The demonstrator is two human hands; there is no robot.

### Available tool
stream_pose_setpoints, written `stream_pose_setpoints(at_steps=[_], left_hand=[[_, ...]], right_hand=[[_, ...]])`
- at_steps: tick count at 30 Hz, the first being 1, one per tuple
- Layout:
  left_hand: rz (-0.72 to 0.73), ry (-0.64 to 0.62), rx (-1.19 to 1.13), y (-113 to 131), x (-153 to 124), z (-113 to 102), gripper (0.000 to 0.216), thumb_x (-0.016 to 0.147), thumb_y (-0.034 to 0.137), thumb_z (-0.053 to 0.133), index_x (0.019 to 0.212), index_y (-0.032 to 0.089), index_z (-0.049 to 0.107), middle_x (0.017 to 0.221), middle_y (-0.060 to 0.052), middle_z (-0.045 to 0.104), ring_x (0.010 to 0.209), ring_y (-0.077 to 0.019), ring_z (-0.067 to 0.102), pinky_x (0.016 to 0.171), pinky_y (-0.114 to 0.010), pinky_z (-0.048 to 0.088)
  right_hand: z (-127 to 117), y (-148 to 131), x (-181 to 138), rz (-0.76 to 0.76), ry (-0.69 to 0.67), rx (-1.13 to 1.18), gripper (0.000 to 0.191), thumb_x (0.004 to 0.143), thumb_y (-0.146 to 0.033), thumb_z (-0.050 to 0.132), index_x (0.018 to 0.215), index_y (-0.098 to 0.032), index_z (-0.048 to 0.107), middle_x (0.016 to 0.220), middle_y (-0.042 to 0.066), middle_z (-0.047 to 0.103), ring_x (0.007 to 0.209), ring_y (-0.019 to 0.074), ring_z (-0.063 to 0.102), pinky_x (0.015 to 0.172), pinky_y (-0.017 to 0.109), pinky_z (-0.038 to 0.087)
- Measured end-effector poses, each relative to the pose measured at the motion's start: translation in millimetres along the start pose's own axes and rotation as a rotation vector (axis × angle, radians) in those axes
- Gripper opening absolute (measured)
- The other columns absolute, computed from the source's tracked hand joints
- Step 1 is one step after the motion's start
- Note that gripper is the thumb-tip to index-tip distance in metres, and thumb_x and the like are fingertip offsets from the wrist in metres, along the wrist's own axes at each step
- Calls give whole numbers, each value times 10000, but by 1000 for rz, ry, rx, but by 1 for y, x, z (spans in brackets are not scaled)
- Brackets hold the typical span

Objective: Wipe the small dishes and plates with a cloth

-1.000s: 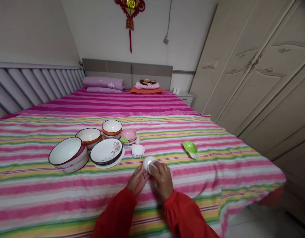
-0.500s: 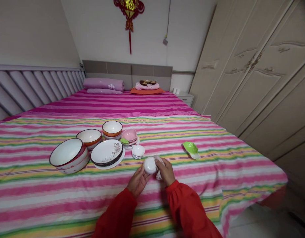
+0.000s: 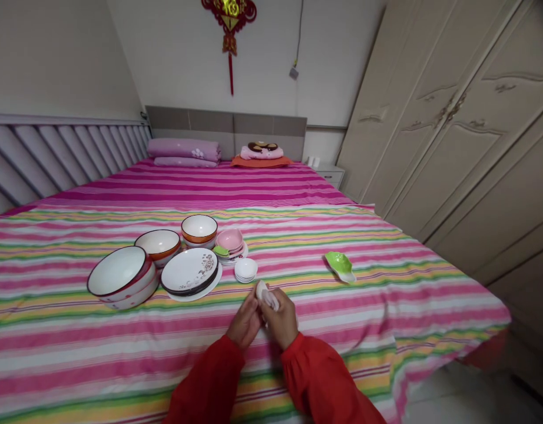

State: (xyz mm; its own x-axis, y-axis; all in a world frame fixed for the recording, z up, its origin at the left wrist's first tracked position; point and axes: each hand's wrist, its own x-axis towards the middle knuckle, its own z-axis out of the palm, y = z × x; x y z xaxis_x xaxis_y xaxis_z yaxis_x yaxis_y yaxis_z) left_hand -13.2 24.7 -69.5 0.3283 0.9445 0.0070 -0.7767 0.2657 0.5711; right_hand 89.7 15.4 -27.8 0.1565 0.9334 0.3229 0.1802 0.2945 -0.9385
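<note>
Both my hands meet just above the striped bed sheet (image 3: 386, 282), in red sleeves. My left hand (image 3: 245, 321) is closed round a small white dish (image 3: 261, 290), held on edge. My right hand (image 3: 282, 321) is closed on a pale cloth (image 3: 270, 300) that is pressed against the dish. Just beyond them on the sheet lies a stack of small white dishes (image 3: 245, 270).
Left of my hands stand a large white bowl with a red rim (image 3: 121, 275), stacked plates (image 3: 190, 272), two orange-banded bowls (image 3: 199, 228), and pink dishes (image 3: 229, 240). A green leaf-shaped dish (image 3: 339, 265) lies to the right. Pillows sit at the headboard; a wardrobe (image 3: 457, 129) lines the right.
The small white dish has been turned from face-up to on edge between my hands, and my right hand with the cloth has moved in closer over it.
</note>
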Motion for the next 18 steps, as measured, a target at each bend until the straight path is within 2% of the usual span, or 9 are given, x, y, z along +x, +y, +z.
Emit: stream_pose_setpoints(at_steps=[2, 4, 6, 8, 13, 18], left_hand=[[17, 22, -3, 0, -1, 0, 614, 776, 260, 626, 1340, 249, 384, 1257, -81, 562, 1157, -204, 506, 1033, -339, 324], [-11, 55, -18, 1, -2, 1, 571, 784, 307, 615, 1313, 210, 426, 1204, -88, 596, 1134, -205, 522, 1016, -326, 345], [-74, 68, -40, 2, -2, 3, 529, 812, 373, 566, 1291, 179, 452, 1177, -96, 610, 1124, -212, 529, 1000, -326, 365], [-124, 51, -67, 2, -1, 5, 512, 841, 399, 510, 1296, 173, 442, 1186, -97, 604, 1126, -216, 528, 996, -336, 373], [-121, 46, -114, 2, 2, 5, 496, 884, 359, 443, 1342, 188, 367, 1219, -97, 585, 1114, -190, 537, 1019, -346, 357], [-151, 35, -124, 4, 2, 6, 464, 896, 340, 422, 1328, 175, 384, 1214, -96, 585, 1124, -186, 529, 1025, -350, 351]], right_hand=[[0, -1, -6, -183, -54, -166, 116, 768, -247, 567, 675, -179, 556, 697, 9, 527, 703, 155, 483, 644, 270, 406], [-5, -4, -10, -315, -169, -255, 78, 796, -216, 520, 792, -180, 590, 807, 39, 552, 798, 178, 492, 720, 299, 411], [-12, -6, -11, -400, -285, -314, 159, 796, -165, 477, 898, -185, 598, 890, 49, 550, 851, 186, 486, 755, 311, 409], [-20, -6, -10, -457, -341, -399, 244, 769, -106, 445, 937, -191, 599, 903, 45, 536, 850, 185, 473, 751, 311, 406], [-26, -3, -4, -483, -276, -701, 237, 731, -64, 467, 863, -184, 623, 854, 51, 512, 799, 191, 436, 684, 298, 384], [-12, -2, 3, -527, -292, -651, 290, 764, -69, 478, 987, -193, 617, 948, 61, 550, 849, 191, 455, 723, 297, 394]])
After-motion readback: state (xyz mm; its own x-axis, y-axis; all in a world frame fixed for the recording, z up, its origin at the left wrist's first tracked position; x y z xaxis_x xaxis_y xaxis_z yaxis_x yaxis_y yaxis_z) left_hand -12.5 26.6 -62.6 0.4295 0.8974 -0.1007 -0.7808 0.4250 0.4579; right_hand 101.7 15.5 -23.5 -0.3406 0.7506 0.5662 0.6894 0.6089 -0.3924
